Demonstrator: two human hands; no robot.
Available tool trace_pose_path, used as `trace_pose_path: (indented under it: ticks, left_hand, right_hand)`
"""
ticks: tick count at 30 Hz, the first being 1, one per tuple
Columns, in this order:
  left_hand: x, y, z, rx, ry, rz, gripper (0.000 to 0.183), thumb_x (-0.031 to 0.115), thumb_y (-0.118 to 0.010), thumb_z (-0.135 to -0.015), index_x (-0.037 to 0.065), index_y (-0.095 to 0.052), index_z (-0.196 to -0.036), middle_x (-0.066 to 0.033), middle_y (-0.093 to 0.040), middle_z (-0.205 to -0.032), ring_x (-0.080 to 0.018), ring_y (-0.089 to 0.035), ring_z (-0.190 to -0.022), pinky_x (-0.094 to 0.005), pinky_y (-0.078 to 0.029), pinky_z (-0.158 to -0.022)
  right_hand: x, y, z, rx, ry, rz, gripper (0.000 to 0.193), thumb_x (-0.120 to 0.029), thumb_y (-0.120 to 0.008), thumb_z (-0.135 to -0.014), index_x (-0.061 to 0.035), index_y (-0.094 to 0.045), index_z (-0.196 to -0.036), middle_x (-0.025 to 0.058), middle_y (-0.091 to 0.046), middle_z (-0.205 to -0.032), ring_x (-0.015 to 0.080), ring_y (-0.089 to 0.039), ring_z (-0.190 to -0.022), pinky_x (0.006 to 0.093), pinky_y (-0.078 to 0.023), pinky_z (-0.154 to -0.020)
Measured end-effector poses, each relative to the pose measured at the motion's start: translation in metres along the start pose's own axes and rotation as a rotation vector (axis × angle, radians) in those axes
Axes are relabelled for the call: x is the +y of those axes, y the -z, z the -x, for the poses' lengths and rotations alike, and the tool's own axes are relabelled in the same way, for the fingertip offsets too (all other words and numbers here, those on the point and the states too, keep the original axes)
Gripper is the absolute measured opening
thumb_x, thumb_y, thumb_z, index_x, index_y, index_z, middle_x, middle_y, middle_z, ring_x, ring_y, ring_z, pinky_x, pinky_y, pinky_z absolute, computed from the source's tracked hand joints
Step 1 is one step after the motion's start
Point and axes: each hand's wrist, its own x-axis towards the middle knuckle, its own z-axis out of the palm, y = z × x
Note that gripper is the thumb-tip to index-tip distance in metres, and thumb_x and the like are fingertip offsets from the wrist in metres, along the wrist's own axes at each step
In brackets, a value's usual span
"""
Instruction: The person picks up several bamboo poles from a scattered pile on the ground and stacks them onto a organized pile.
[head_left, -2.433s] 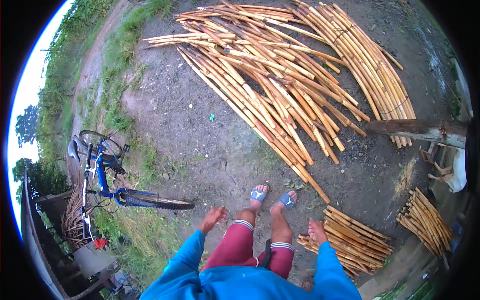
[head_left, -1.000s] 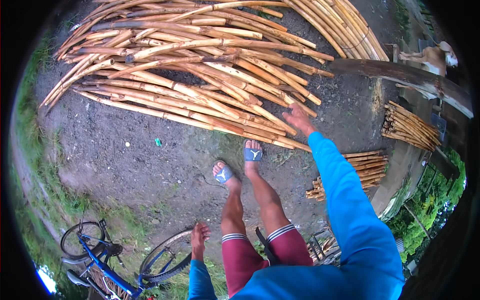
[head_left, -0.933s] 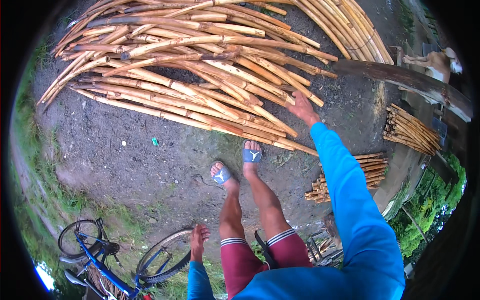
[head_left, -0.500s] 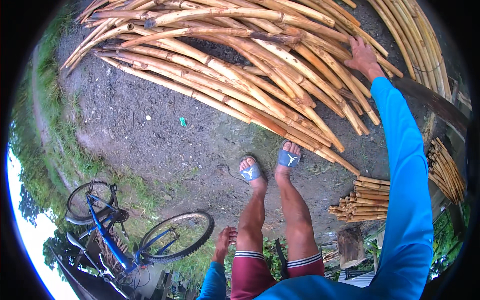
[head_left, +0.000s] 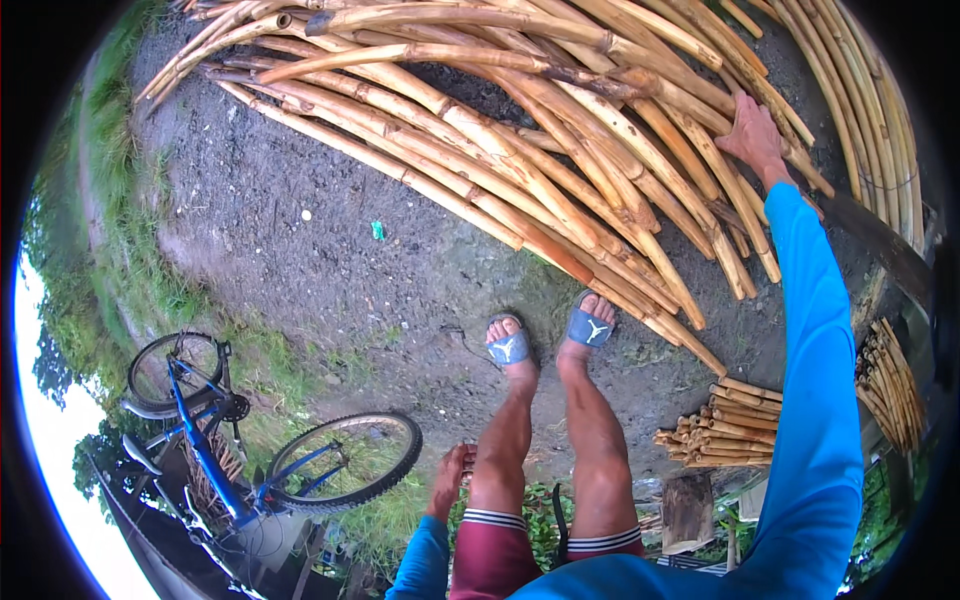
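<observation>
A large loose pile of long tan bamboo poles [head_left: 440,160] fans across the ground in front of me. At the far right, my right hand [head_left: 756,138] is closed over one bamboo pole [head_left: 680,98] near its right-hand end, thumb on the near side and fingers on the far side. My left hand [head_left: 453,478] hangs low beside my left knee, holding nothing. Its fingers are loosely bent and partly hidden by the leg.
A blue bicycle [head_left: 212,465] stands at the lower left on grass. Short cut poles [head_left: 735,425] are stacked at the right, by a wood block [head_left: 687,512]. A bundle of curved poles [head_left: 860,110] and a dark beam [head_left: 885,245] lie at the far right.
The whole view has shifted slightly, so the pile sits a little lower and to the right. My right hand stays on the pole; my left hand still hangs by the knee.
</observation>
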Motion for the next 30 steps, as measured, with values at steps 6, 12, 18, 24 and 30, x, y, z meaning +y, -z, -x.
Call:
trace_pose_path:
  ticks: [6, 12, 18, 24, 30]
  left_hand:
    - [-0.001, 0.012, 0.005, 0.024, -0.05, -0.022, 0.063, 0.061, -0.047, -0.095, 0.003, -0.061, -0.116, -0.0064, -0.066, -0.098, -0.0159, -0.062, -0.084, -0.0302, -0.049, -0.073]
    - [0.04, 0.009, 0.024, 0.033, -0.159, -0.104, 0.07, 0.066, -0.048, -0.093, 0.002, -0.061, -0.117, -0.0077, -0.066, -0.098, -0.0171, -0.063, -0.085, -0.0308, -0.05, -0.074]
    - [0.11, -0.051, 0.019, -0.003, -0.268, -0.15, 0.062, 0.059, -0.045, -0.096, 0.002, -0.06, -0.116, -0.0057, -0.064, -0.096, -0.0153, -0.06, -0.082, -0.0297, -0.047, -0.072]
    - [0.174, -0.155, -0.02, -0.279, -0.258, 0.121, 0.069, 0.066, -0.034, -0.096, 0.005, -0.058, -0.118, -0.006, -0.064, -0.099, -0.0177, -0.06, -0.087, -0.0323, -0.047, -0.077]
    - [0.222, -0.261, -0.025, -0.477, -0.17, 0.718, 0.08, 0.073, -0.031, -0.092, 0.005, -0.053, -0.126, -0.012, -0.063, -0.113, -0.0256, -0.06, -0.098, -0.0395, -0.047, -0.087]
  right_hand:
    - [-0.004, 0.01, 0.033, -0.085, 0.059, -0.14, 0.058, -0.02, -0.079, -0.069, -0.0033, -0.048, -0.114, 0.0188, -0.059, -0.12, 0.0411, -0.055, -0.107, 0.0482, -0.046, -0.095]
    - [-0.009, 0.04, 0.093, -0.131, 0.021, -0.378, 0.065, -0.023, -0.075, -0.067, 0.0001, -0.052, -0.123, 0.0236, -0.062, -0.119, 0.0382, -0.06, -0.111, 0.0455, -0.048, -0.096]
    - [-0.077, 0.081, 0.179, -0.326, 0.002, -0.449, 0.048, -0.032, -0.078, -0.064, -0.0054, -0.059, -0.099, 0.0153, -0.065, -0.092, 0.0322, -0.065, -0.086, 0.0444, -0.054, -0.077]
    - [-0.128, 0.06, 0.239, -0.271, -0.055, -0.693, 0.049, -0.035, -0.079, -0.059, -0.0037, -0.059, -0.091, 0.0176, -0.066, -0.081, 0.0365, -0.066, -0.076, 0.0479, -0.052, -0.069]
    - [-0.176, 0.06, 0.265, -0.438, -0.029, -0.846, 0.052, -0.038, -0.077, -0.062, 0.0008, -0.059, -0.092, 0.0189, -0.066, -0.079, 0.0346, -0.067, -0.072, 0.0459, -0.054, -0.065]
